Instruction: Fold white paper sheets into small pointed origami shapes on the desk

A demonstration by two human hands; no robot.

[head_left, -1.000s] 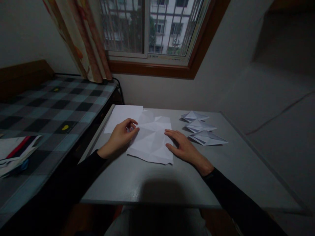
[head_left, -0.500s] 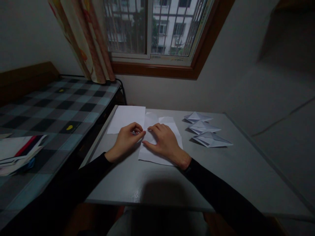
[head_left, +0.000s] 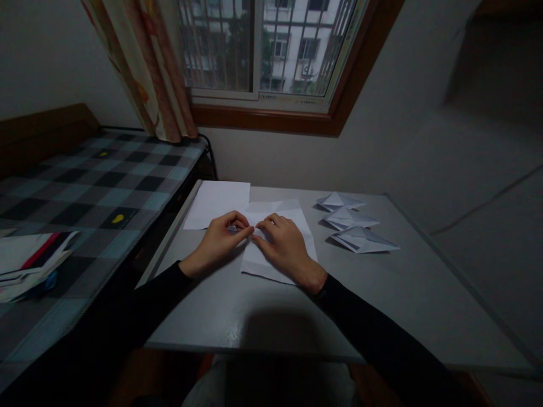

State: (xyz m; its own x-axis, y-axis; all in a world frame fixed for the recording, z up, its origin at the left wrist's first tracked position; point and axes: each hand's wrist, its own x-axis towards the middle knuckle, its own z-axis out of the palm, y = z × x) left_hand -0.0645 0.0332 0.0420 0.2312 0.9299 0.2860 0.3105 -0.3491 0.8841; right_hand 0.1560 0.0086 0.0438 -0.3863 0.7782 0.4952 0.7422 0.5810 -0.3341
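Note:
A creased sheet of white paper (head_left: 271, 265) lies on the table under my hands. My left hand (head_left: 223, 234) pinches the paper's left edge between thumb and fingers. Close beside it, my right hand (head_left: 286, 243) rests over the sheet, its thumb and forefinger closed on the paper near the left fingertips. The wrist and palm of the right hand hide part of the sheet's right side. Behind the left hand lies a smooth white paper stack or sheet (head_left: 220, 203), partly next to the creased one.
Three folded paper boats (head_left: 362, 240) stand in a row on the right of the white table (head_left: 203, 316). A checked bed (head_left: 127, 181) with papers (head_left: 34, 254) on it adjoins the left side. A wall and a window (head_left: 297, 51) are behind.
My right thumb and fingers have drawn together, closing on the paper. The creased sheet has shifted slightly and its far part looks flatter. The boats have stayed in place.

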